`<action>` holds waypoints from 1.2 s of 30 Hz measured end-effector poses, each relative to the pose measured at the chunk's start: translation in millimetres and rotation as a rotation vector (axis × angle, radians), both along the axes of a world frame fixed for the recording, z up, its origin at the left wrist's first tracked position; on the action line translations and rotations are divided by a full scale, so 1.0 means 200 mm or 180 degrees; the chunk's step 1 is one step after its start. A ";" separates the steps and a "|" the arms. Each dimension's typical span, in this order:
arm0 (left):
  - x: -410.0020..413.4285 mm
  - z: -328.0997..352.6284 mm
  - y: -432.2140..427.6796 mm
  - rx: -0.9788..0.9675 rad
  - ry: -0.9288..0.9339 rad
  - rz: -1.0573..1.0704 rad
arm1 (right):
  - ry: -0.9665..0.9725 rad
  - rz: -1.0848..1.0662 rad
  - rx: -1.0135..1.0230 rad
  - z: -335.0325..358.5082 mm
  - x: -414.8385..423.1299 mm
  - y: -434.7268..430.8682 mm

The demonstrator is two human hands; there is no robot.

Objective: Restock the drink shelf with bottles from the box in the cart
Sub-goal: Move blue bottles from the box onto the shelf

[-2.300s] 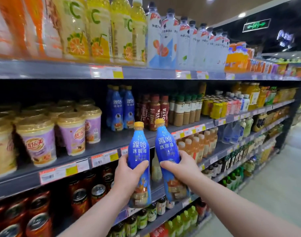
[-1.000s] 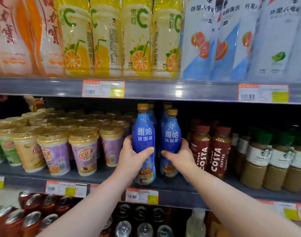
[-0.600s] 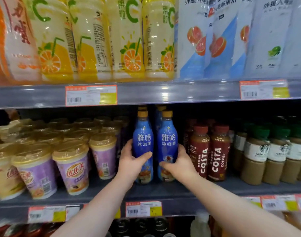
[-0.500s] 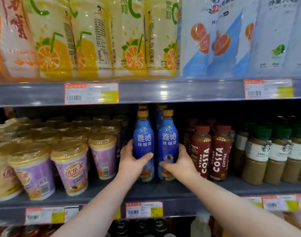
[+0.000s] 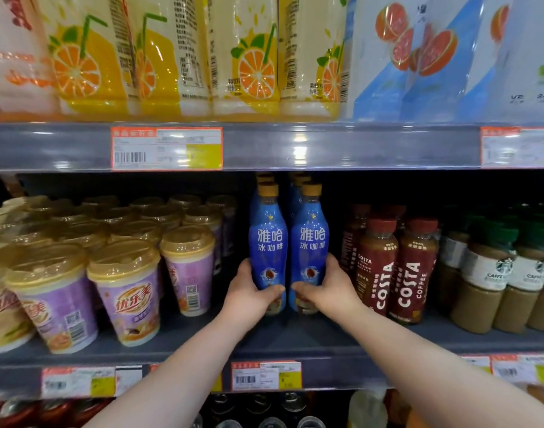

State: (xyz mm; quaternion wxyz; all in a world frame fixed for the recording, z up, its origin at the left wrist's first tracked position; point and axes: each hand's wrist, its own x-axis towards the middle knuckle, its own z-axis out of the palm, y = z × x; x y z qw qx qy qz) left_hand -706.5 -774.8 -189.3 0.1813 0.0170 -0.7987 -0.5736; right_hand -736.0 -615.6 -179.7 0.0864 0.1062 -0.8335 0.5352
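My left grip (image 5: 249,291) is curled round the left blue bottle (image 5: 267,242) and my right grip (image 5: 329,288) round the right blue bottle (image 5: 309,242), both standing on the shelf (image 5: 295,341) (a back row (image 5: 298,178) just behind my grips). I judge only letting go is left here; the box is not in view.

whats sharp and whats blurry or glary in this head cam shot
Head view: the blue bottles and the Costa bottles at centre read sharp; the cups at the left edge and the orange juice bottles up top are soft; a glare spot sits on the upper shelf strip; the price tag print is unreadable.
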 end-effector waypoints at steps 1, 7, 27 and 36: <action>-0.01 0.00 0.00 -0.0024 -0.0029 0.0005 | -0.0013 -0.0001 -0.0014 0.00 -0.01 0.00; -0.07 0.03 -0.01 -0.0103 -0.0239 0.0076 | -0.0097 0.0012 0.0057 0.03 -0.06 -0.02; -0.18 0.04 -0.03 0.0067 -0.0349 -0.0059 | -0.0300 0.0090 0.0081 0.06 -0.15 -0.05; 0.00 0.07 -0.02 -0.1361 -0.0258 0.0379 | 0.0296 0.0018 0.0645 0.09 0.03 0.01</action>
